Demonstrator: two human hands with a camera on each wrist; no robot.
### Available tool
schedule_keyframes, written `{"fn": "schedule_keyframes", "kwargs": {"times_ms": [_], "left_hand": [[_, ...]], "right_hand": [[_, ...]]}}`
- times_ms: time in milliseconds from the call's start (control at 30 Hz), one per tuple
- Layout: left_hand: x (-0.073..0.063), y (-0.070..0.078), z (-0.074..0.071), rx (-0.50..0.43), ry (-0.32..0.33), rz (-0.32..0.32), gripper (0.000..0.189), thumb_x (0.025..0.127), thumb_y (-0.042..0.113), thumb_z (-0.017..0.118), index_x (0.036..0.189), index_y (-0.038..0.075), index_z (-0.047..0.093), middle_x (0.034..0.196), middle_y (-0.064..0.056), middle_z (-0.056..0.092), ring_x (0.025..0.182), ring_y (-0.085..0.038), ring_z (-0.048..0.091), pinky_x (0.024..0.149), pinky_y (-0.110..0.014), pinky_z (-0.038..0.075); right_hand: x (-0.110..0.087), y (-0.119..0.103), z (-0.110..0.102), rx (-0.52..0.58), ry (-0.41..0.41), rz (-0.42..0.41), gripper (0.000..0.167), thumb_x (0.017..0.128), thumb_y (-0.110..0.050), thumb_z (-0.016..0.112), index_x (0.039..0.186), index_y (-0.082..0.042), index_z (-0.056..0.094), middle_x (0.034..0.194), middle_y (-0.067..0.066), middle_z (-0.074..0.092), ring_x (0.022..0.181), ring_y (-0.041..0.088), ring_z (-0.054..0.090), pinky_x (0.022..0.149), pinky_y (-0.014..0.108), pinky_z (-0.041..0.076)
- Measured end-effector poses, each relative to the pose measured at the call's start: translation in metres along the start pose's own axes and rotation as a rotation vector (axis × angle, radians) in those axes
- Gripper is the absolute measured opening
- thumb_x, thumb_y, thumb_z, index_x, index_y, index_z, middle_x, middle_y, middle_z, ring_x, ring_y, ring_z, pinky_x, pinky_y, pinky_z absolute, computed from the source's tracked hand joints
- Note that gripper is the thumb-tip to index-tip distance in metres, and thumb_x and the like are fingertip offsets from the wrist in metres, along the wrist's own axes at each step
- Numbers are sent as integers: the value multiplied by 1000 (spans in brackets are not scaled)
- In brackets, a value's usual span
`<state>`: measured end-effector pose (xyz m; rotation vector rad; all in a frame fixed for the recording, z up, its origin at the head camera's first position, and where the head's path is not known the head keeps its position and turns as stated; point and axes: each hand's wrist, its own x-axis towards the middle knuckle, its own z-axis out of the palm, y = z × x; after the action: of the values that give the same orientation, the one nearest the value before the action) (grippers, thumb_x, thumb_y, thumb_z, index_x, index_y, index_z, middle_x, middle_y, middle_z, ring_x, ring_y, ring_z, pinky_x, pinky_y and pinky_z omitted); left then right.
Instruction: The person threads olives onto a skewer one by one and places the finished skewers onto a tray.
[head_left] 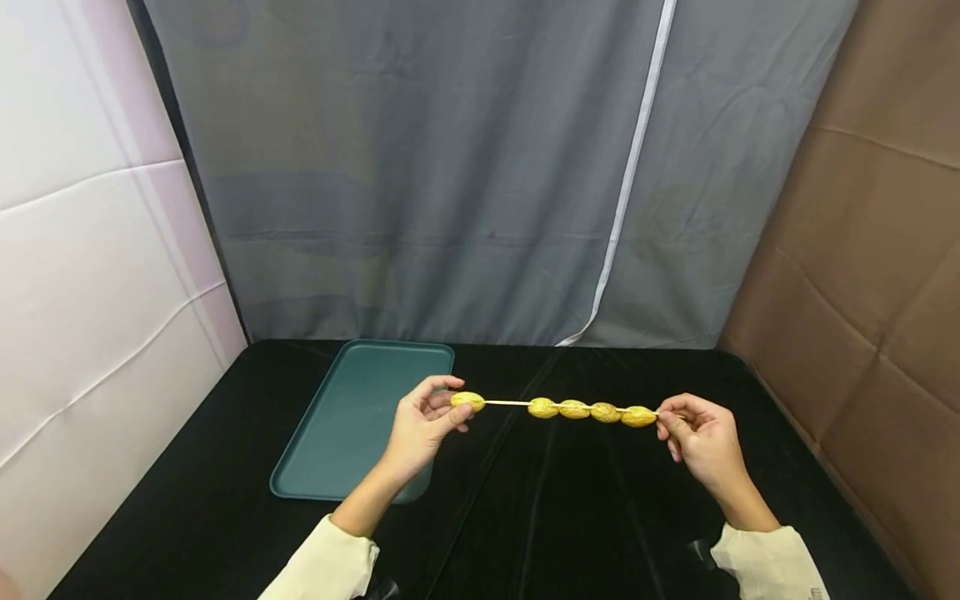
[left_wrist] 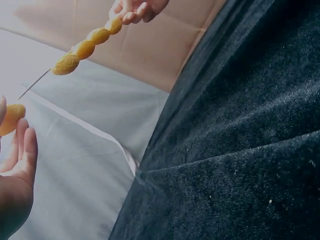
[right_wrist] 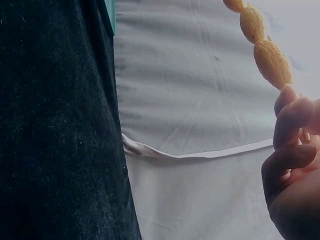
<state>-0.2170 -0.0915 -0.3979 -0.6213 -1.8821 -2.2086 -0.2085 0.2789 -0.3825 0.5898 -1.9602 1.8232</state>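
Observation:
My left hand [head_left: 417, 427] pinches a yellow oval fruit [head_left: 468, 402] with mottled, wrinkled skin between thumb and fingers. A thin pale skewer [head_left: 507, 403] stretches between the hands, held nearly level above the table. Several similar yellow fruits [head_left: 574, 409] are threaded on it in a row toward the right. My right hand [head_left: 705, 439] pinches the skewer's right end, just beyond the last fruit [right_wrist: 272, 62]. In the left wrist view, the skewer's free tip [left_wrist: 21, 97] is close to the left-hand fruit [left_wrist: 14, 119]; I cannot tell whether it has entered it.
A dark green tray [head_left: 348, 417] lies on the black cloth-covered table [head_left: 570, 533], behind and under the left hand. Grey curtain [head_left: 450, 183] closes off the back, with a white panel [head_left: 97, 250] at left and brown fabric [head_left: 862, 275] at right.

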Motion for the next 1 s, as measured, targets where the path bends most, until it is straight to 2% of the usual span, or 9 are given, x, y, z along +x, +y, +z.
{"fn": "schedule_keyframes", "kwargs": {"times_ms": [367,600,733,833,1000], "left_hand": [[-1,-2,2,-27,13,6,31,84,-6,73,106,-18,55,89,3,73,74,-10,69,64,-24,57],[-3,-3,3,-35,-11,-8,35,82,-5,76,105,-21,55,88,3,73,74,-10,70,64,-25,57],[-4,-3,2,-80,7,-32,36,82,-8,75,112,-17,58,93,3,75,80,-11,72,70,-26,58],[-4,-3,1,-148,7,-47,36,82,-8,74,116,-13,61,97,0,75,84,-13,72,73,-26,58],[-7,-5,2,-270,9,-73,29,86,-11,69,109,6,72,100,-1,75,86,-13,72,74,-26,58]], "right_hand": [[-2,2,1,17,-38,-21,14,87,23,56,81,11,59,58,5,55,38,11,44,33,23,37],[-3,3,5,-21,-56,-3,14,87,22,57,80,10,59,57,5,55,37,10,44,33,23,37],[-2,2,7,-52,-53,13,12,87,20,58,81,11,59,57,5,55,38,10,44,34,23,37],[-1,2,8,-70,-41,20,11,88,19,59,81,11,59,57,5,55,38,11,44,34,23,38],[-2,3,10,-52,-48,25,12,87,21,58,79,11,59,56,4,55,37,9,43,33,24,36]]}}
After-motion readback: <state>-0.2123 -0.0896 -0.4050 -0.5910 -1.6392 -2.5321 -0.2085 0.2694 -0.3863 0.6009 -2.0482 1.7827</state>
